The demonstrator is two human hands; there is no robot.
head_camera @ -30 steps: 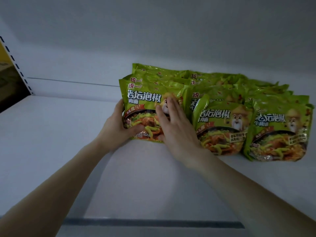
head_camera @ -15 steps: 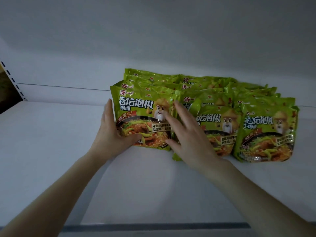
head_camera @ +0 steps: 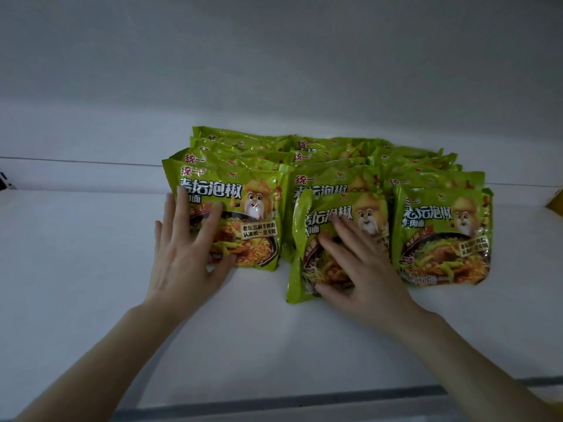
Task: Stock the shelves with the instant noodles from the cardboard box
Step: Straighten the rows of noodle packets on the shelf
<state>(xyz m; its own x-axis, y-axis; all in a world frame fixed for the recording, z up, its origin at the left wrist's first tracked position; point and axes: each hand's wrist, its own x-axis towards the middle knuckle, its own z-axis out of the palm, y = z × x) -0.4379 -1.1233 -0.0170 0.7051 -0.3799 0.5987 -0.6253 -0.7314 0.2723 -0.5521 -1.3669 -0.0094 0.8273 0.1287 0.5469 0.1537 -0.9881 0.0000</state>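
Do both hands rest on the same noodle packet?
No, the left hand rests on the leftmost front packet, while the right hand rests on the middle front packet beside it.

You had two hands in view, your left hand [head_camera: 185, 263] and your right hand [head_camera: 362, 269], and one white shelf [head_camera: 91, 269] under them. The shelf carried green noodle packets of a single kind, set in three files running front to back. Three front packets showed their faces: the left front packet [head_camera: 243, 208], the middle front packet [head_camera: 335, 208] and the right front packet [head_camera: 441, 239]. Behind the left one you could count about four more top edges. The middle and right files each showed at least three more, overlapped too closely for a sure total. One yellowish object [head_camera: 555, 205] sat cut off at the right edge.
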